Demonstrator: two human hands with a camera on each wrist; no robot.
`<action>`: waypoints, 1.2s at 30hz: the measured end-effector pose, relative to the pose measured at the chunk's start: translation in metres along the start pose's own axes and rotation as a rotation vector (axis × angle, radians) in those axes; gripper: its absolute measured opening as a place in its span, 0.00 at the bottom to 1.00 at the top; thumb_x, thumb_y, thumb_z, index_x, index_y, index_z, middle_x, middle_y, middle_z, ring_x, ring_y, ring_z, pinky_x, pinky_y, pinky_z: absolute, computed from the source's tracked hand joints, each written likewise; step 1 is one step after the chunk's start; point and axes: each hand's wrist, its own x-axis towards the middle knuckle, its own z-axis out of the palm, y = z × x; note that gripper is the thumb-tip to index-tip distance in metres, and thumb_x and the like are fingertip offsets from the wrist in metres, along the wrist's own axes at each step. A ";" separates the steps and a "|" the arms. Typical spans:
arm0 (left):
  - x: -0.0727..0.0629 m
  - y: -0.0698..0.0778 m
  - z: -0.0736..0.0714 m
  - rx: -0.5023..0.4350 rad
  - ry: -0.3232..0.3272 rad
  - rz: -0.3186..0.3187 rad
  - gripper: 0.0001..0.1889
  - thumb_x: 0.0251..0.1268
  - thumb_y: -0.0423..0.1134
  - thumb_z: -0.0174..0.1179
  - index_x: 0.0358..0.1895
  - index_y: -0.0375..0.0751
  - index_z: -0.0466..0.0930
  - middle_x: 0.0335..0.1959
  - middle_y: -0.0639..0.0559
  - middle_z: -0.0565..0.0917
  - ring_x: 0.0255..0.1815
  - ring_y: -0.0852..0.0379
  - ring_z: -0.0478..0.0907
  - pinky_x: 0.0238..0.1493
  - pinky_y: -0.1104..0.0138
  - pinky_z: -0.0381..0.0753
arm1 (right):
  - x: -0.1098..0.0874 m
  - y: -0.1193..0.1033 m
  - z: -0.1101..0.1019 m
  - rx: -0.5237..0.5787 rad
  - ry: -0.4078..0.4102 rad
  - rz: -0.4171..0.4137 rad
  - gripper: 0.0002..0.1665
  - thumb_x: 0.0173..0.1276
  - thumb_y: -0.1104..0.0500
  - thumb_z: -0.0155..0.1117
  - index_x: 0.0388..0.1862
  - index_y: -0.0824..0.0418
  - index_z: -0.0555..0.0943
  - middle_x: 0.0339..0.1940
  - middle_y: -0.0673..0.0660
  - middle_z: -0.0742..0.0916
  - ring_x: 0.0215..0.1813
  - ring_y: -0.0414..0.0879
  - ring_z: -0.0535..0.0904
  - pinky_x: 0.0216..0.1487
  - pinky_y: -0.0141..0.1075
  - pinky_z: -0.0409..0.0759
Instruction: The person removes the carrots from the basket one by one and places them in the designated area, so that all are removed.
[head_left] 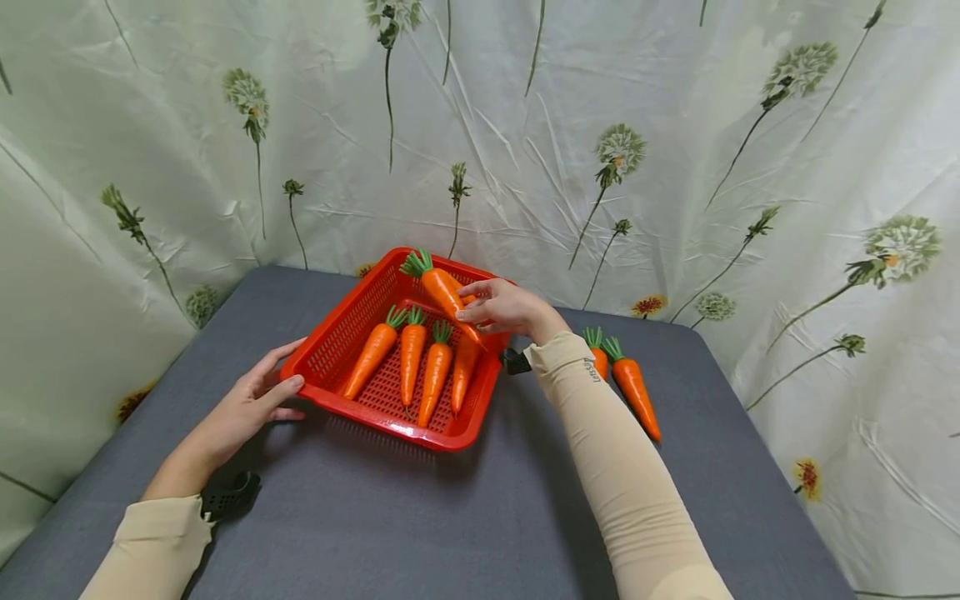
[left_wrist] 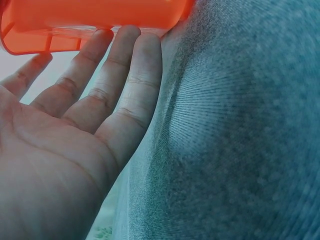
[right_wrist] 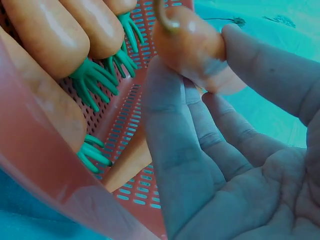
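Observation:
A red perforated plastic basket (head_left: 390,427) holds several carrots (head_left: 410,354) with green tops. My left hand (head_left: 251,400) is at its left corner, thumb on the rim and fingers against the outside. In the left wrist view, nearly straight fingertips touch the basket wall (left_wrist: 125,12). Over the basket's right side my right hand (head_left: 506,308) pinches a carrot (head_left: 442,290) between thumb and fingers, its green top pointing to the back left. Close up in the right wrist view, the held carrot (right_wrist: 185,40) sits between the fingertips, over the basket (right_wrist: 122,105).
Two more carrots (head_left: 636,392) lie on the grey cloth-covered table (head_left: 420,525) to the right of the basket, one partly hidden by my right sleeve (head_left: 607,433). A pale curtain (head_left: 510,167) with a dandelion print hangs behind the table and along its sides.

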 end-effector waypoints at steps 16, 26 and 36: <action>0.000 0.001 0.000 0.002 -0.003 -0.003 0.35 0.88 0.42 0.52 0.89 0.49 0.48 0.79 0.24 0.64 0.55 0.73 0.81 0.47 0.64 0.91 | 0.004 -0.002 0.011 -0.070 -0.096 0.047 0.33 0.80 0.63 0.65 0.80 0.66 0.70 0.50 0.51 0.84 0.41 0.39 0.80 0.44 0.29 0.83; 0.000 0.000 0.000 -0.009 -0.008 0.013 0.34 0.89 0.41 0.51 0.88 0.49 0.49 0.78 0.24 0.64 0.55 0.72 0.82 0.47 0.63 0.91 | -0.002 -0.011 0.011 -0.112 -0.100 0.056 0.31 0.80 0.60 0.66 0.77 0.66 0.73 0.40 0.47 0.84 0.34 0.39 0.77 0.39 0.28 0.80; 0.000 0.000 -0.001 -0.012 -0.010 0.015 0.34 0.89 0.41 0.51 0.89 0.49 0.49 0.78 0.24 0.64 0.55 0.72 0.82 0.47 0.63 0.91 | -0.005 -0.021 0.009 -0.076 -0.113 0.065 0.31 0.80 0.60 0.67 0.76 0.67 0.73 0.26 0.45 0.84 0.26 0.37 0.73 0.35 0.26 0.78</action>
